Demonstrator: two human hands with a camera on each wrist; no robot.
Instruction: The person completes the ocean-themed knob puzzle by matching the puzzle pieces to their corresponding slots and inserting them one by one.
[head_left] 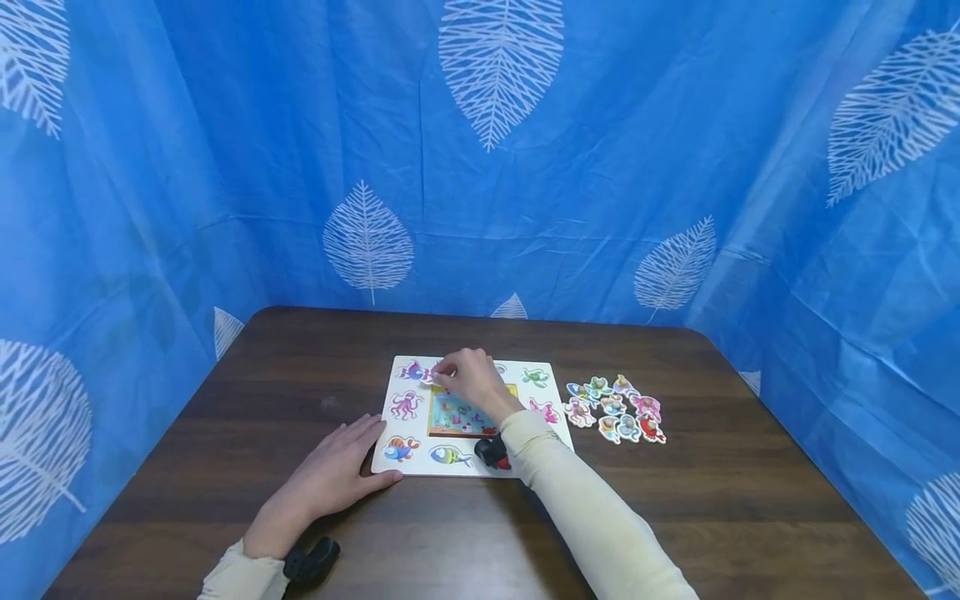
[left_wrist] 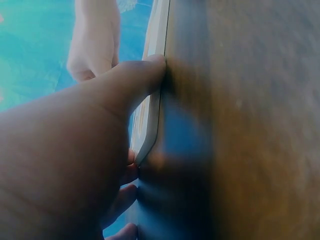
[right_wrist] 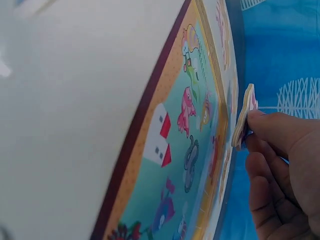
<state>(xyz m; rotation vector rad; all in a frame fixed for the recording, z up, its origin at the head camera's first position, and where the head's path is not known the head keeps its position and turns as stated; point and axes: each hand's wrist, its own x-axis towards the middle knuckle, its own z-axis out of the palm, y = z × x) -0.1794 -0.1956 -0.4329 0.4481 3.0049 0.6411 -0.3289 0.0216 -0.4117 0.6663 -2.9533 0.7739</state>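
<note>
A white puzzle board (head_left: 415, 427) with sea-animal pictures round its border lies on the table, a colourful sea scene (head_left: 459, 414) in its middle. Over the board's far left part, my right hand (head_left: 472, 382) pinches a thin puzzle piece (right_wrist: 243, 120) between thumb and fingers. In the right wrist view the piece is tilted, its edge towards the camera and most of its picture hidden. My left hand (head_left: 339, 468) rests at the near left corner, fingers stretched along the left side. Its thumb (left_wrist: 152, 67) touches the board's near edge in the left wrist view.
Several loose sea-animal pieces (head_left: 612, 406) lie grouped just right of the board, on the dark wooden table (head_left: 720, 500). A blue curtain (head_left: 525, 242) with white leaf prints stands behind the table and along both sides. Black wrist devices (head_left: 311, 560) sit on both wrists.
</note>
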